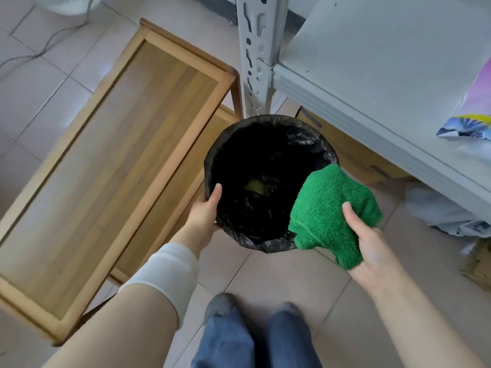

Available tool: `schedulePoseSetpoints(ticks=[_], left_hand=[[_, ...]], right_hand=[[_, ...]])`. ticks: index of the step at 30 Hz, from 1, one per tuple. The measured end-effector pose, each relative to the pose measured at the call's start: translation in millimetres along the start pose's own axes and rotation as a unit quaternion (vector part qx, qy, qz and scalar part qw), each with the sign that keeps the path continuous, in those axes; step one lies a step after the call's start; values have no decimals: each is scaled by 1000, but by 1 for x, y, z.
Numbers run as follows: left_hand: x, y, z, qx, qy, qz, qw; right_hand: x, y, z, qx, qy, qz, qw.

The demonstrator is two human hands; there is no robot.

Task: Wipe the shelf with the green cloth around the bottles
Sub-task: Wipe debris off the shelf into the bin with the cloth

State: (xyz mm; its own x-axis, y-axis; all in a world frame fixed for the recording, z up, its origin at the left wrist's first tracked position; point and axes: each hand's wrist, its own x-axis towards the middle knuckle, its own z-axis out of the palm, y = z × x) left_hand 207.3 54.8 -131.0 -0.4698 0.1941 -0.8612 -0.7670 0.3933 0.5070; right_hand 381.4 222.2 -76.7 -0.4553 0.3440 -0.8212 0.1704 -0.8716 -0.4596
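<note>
Tiled floor [279, 274], view straight down. Right hand [372, 251] grips the green cloth [329, 208], thumb pressed on top. The cloth is bunched over the bin [239, 134] rim at 4 o'clock. Left hand [204, 213] holds the rim at 8 o'clock. Grey shelf [385, 62] lies at 1 o'clock from the right hand, the nearer hand. Its front edge runs 10-to-4. No bottles in view.

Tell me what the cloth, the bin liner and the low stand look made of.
Green cloth: terry or microfibre, matte, fuzzy looped pile. Bin liner: thin black plastic film, faintly glossy, crinkled over the rim. Stand: pale wood, satin finish, visible grain; solid or veneer, cannot tell.
</note>
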Motion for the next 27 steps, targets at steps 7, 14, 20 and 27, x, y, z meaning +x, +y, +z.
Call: schedulePoseSetpoints(ticks=[7,14,20,27], left_hand=[[14,9,0,63,-21,-28,997],[-1,-4,1,124,32,2,992],[-67,7,-10,179,21,28,983],[-222,56,-36,260,-2,32,965]], right_hand=[[21,9,-1,40,2,34,999],[12,6,-3,28,-20,30,999],[-50,-15,4,-6,-21,24,999],[-189,-60,45,-38,-7,9,999]])
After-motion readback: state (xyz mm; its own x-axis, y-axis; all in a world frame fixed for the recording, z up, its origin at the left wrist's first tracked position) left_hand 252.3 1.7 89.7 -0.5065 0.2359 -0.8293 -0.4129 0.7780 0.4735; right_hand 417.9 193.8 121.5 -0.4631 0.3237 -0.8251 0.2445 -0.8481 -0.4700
